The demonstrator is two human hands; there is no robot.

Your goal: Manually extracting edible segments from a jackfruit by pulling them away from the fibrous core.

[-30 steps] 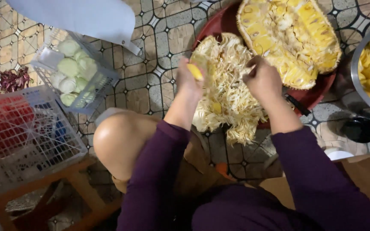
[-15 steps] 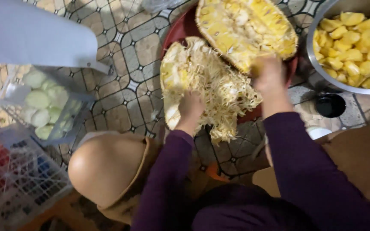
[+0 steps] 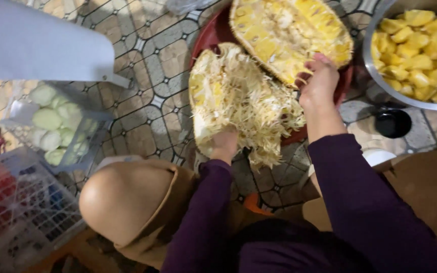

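Note:
A cut jackfruit piece with pale stringy fibres [image 3: 238, 96] rests on the edge of a dark red tray [image 3: 208, 38]. My left hand [image 3: 224, 144] grips its lower end from underneath, fingers mostly hidden in the fibres. My right hand [image 3: 318, 83] is closed on the fibres at the piece's right side, next to a second, yellower jackfruit half [image 3: 289, 33] lying on the tray. Both arms wear purple sleeves.
A metal bowl [image 3: 380, 93] of yellow jackfruit pods stands at the right, a small black cup [image 3: 392, 123] below it. A clear bag of pale green round pieces [image 3: 56, 124] and a wire basket [image 3: 16, 212] lie left. My bent knee [image 3: 120, 199] is in front.
My left hand has dropped from the top of the fibrous piece to its lower end. My right hand has stayed on the right side. The camera view has shifted left.

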